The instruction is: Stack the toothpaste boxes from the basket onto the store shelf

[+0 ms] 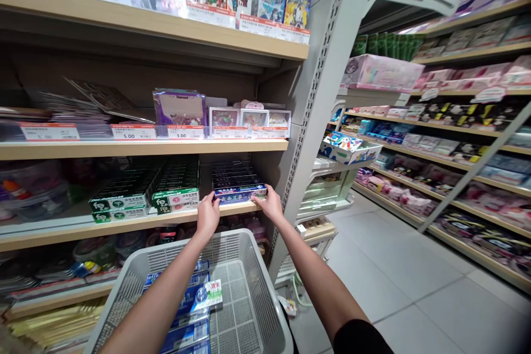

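A row of dark blue toothpaste boxes (237, 194) stands on the lower shelf, stacked at the front. My left hand (208, 213) grips the left end of the front boxes, its fingers bent round the corner. At the right end, my right hand (269, 204) holds the same boxes with thumb and fingers. Both hands are closed on them at the shelf edge. Just left are rows of green and white toothpaste boxes (176, 197). Below my arms, a grey plastic basket (265, 293) contains several blue and white boxes (199, 296), partly hidden by my left forearm.
A wooden-edged shelf (145, 149) with price tags and small packs runs above the hands. A grey upright post (309, 121) borders the shelf on the right. Beyond lies a tiled aisle floor (398, 282) with more stocked shelves. Plastic tubs (35, 191) sit at the far left.
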